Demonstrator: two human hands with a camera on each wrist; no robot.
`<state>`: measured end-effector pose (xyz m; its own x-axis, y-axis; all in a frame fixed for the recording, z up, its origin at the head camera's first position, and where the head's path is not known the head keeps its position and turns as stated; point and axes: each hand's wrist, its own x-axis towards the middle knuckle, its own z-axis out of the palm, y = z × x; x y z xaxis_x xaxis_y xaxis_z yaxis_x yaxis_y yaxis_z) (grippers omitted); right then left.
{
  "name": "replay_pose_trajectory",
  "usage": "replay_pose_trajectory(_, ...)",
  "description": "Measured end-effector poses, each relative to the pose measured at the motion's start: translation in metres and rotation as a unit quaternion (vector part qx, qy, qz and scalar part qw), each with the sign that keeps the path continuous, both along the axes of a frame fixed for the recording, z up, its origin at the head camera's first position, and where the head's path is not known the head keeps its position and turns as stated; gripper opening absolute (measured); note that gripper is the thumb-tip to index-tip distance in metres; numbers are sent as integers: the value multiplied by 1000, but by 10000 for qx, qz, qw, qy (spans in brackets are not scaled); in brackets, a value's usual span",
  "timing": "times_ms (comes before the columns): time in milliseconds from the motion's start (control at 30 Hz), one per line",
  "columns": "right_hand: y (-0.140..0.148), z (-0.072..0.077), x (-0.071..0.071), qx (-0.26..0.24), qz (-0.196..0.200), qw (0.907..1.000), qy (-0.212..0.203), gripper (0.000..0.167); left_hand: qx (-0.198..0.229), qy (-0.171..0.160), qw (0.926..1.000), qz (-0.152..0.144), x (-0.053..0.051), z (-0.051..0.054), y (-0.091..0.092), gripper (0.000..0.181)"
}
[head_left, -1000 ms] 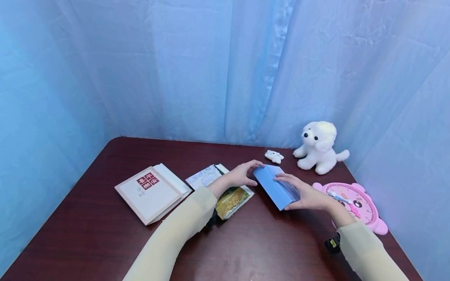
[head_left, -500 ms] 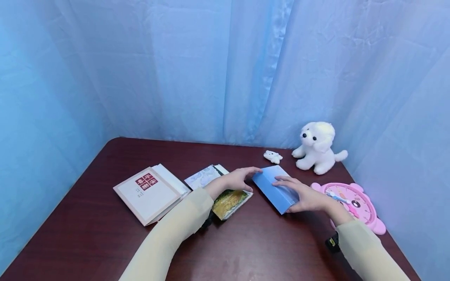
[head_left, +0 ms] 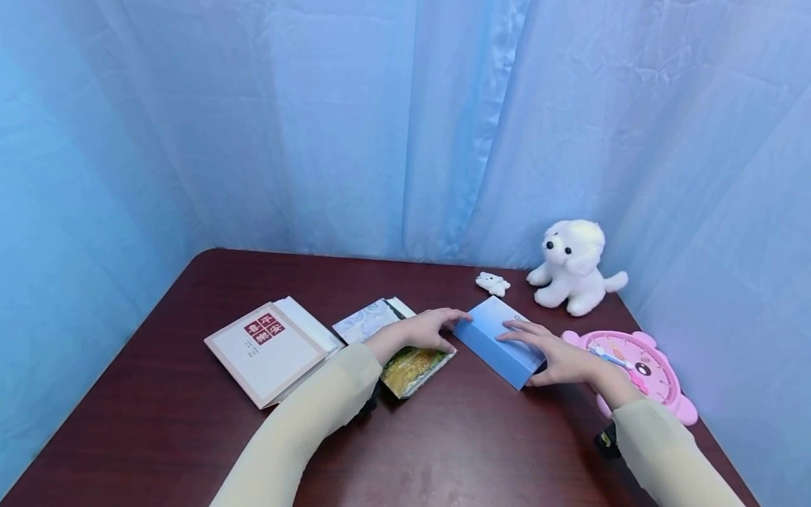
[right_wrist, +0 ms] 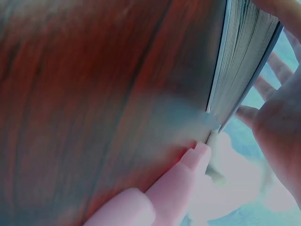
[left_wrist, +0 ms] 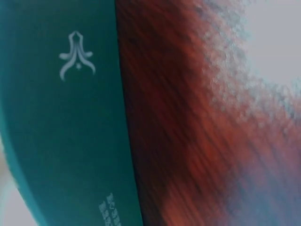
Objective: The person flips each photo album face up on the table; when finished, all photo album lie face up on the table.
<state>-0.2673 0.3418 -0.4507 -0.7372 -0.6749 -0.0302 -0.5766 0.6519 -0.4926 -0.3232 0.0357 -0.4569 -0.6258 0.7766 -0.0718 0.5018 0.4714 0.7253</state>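
A thick blue book (head_left: pixel 488 352) lies at the right middle of the table, its spine turned left. My right hand (head_left: pixel 564 358) grips it, fingers spread over the top cover and thumb at the near end. In the right wrist view the page block (right_wrist: pixel 242 52) shows beside the right hand (right_wrist: pixel 284 120). My left hand (head_left: pixel 418 331) touches the far left corner of the book with its fingertips, its thumb apart from the spine. A dark teal spine (left_wrist: pixel 66 127) with a pale emblem fills the left of the left wrist view.
Under the left wrist lies a book with a landscape cover (head_left: pixel 415 370). Further left is a pale book (head_left: pixel 253 352) with red characters. A pink clock (head_left: pixel 659 380), a white plush dog (head_left: pixel 573 267) and a small white plush (head_left: pixel 493 283) are on the right.
The blue book has come down from a tilt to lie flatter, its near end shifting slightly right. My left hand has dropped a little lower and nearer along with it.
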Motion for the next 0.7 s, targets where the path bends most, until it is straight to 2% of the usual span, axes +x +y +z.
replay_pose_trajectory(133, 0, 1, 0, 32, 4, 10000, -5, 80, -61, 0, 10000, 8, 3, 2, 0, 66)
replay_pose_trajectory(367, -1, 11, 0, 139, 107, 9998, 83, 81, -336, 367, 9988, 44, 11, 9, 1, 74)
replay_pose_trajectory(467, -2, 19, 1, 153, 84, 9996, 219, 83, -298, 541, 9980, 121, 15, 14, -2, 79)
replay_pose_trajectory(533, -3, 27, 2, 124, 46, 9993, 340, 83, -206, 634, 9977, 150, 18, 19, -7, 79)
replay_pose_trajectory(700, -11, 45, 4, 26, 45, 9968, 803, 81, 26, 807, 9966, 172, 29, 41, -25, 75)
